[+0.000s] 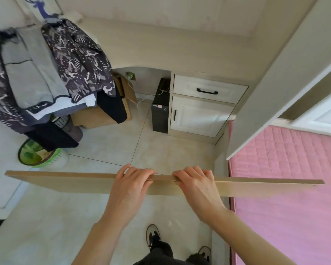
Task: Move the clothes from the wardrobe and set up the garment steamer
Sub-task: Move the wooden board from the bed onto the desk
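Both hands curl over top edge of long pale wooden board [80,181], fingers pressed over it: left hand [130,185], right hand [196,185], side by side near middle. Board held level at waist height, spanning floor to pink mattress [287,188]. Clothes [46,77] hang at left, already out of wardrobe; steamer not visible. Likely clearing board aside; next move needs swing clear of wardrobe panel [271,92] right, green bin [38,153] left. Open tile floor [161,150] ahead
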Action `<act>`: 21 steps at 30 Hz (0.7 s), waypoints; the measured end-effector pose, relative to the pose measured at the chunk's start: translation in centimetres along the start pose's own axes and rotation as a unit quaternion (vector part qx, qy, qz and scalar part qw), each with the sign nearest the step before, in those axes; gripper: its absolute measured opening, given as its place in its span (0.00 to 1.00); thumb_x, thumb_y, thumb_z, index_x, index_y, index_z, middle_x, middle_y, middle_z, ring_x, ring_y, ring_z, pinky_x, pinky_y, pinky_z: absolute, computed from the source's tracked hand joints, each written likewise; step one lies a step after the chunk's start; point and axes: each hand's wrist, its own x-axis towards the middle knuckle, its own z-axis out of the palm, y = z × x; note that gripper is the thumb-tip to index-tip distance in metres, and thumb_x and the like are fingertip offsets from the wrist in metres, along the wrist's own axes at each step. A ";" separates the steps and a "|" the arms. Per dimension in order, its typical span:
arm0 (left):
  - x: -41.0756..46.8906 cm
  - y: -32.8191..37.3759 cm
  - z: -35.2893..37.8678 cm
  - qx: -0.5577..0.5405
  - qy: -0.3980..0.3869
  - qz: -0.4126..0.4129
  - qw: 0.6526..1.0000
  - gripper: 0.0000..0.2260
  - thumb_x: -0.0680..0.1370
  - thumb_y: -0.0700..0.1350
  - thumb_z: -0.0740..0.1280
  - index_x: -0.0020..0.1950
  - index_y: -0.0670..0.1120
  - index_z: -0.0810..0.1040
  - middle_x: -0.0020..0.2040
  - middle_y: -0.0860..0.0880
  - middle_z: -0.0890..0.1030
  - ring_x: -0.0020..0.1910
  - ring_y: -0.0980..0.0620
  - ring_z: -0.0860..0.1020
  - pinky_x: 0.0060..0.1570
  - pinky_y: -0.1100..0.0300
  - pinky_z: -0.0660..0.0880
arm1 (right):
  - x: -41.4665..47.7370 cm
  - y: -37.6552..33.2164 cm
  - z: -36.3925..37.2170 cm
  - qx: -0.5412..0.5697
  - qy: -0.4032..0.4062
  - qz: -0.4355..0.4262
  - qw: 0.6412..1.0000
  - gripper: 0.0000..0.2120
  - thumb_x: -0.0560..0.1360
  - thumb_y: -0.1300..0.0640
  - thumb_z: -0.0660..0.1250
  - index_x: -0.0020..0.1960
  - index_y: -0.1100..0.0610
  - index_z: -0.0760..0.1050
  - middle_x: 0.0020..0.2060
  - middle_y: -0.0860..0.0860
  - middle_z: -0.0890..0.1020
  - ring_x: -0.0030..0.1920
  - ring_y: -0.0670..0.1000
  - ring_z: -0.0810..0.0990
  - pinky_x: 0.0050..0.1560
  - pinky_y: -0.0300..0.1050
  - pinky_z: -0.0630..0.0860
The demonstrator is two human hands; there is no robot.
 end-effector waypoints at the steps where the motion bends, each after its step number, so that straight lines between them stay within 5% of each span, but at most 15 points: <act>1: 0.1 -1.2 -0.7 0.002 0.002 0.001 1.000 0.10 0.78 0.51 0.58 0.55 0.52 0.76 0.45 0.59 0.81 0.47 0.56 0.77 0.66 0.54 0.62 | 1.0 -1.1 0.1 0.000 -0.003 -0.004 1.000 0.07 0.74 0.54 0.68 0.52 0.45 0.76 0.40 0.42 0.77 0.40 0.50 0.75 0.41 0.44 0.65; 11: 4.1 -9.0 -6.2 0.035 0.059 0.014 0.998 0.10 0.80 0.49 0.57 0.53 0.51 0.78 0.49 0.57 0.74 0.47 0.56 0.76 0.65 0.56 0.63 | 10.5 -7.0 0.2 0.028 0.003 -0.029 0.999 0.08 0.76 0.55 0.67 0.53 0.46 0.76 0.43 0.43 0.79 0.42 0.49 0.76 0.43 0.46 0.70; 21: 13.3 -12.2 -7.7 0.067 0.093 0.030 0.993 0.12 0.80 0.49 0.56 0.55 0.50 0.78 0.50 0.54 0.75 0.47 0.53 0.75 0.58 0.56 0.66 | 20.4 -5.5 -0.8 0.034 0.044 -0.038 0.998 0.06 0.75 0.55 0.67 0.52 0.48 0.78 0.43 0.44 0.81 0.43 0.50 0.77 0.44 0.47 0.70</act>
